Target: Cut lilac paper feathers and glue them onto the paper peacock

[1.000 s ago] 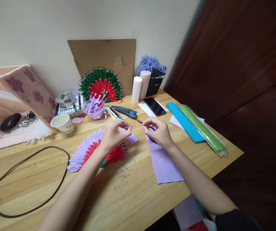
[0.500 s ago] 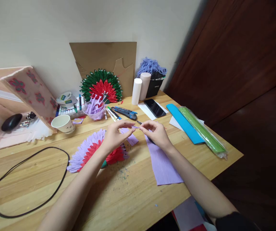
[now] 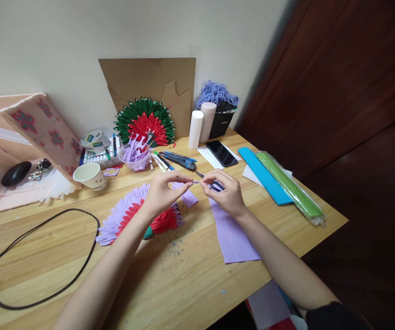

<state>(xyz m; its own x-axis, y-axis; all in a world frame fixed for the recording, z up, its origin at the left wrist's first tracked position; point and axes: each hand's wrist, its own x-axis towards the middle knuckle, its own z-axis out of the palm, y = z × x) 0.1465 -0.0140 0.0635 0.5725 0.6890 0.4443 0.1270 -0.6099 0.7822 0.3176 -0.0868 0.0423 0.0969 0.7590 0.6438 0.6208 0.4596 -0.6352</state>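
Between my two hands a small purple paper piece (image 3: 196,182) is stretched, narrow and twisted-looking. My left hand (image 3: 164,190) pinches its left end, and my right hand (image 3: 224,190) pinches the other end. Below my left forearm lies a paper fan shape (image 3: 123,211) of purple and red petals, partly hidden by the arm. A sheet of purple crepe paper (image 3: 235,236) lies under my right forearm. Scissors (image 3: 216,185) rest behind the right hand, mostly covered. A smaller purple strip (image 3: 188,196) lies between the hands on the table.
A paper cup (image 3: 90,176), a bowl of purple scraps (image 3: 135,158) and a utility knife (image 3: 178,160) stand or lie behind the hands. To the right are a phone (image 3: 222,153), blue paper (image 3: 266,176) and a wrapped green roll (image 3: 290,185). A black cable (image 3: 94,247) loops at left.
The paper piece between my fingertips looks narrower. My right hand has turned slightly, showing more of the scissors behind it. Both hands stay at nearly the same spot.
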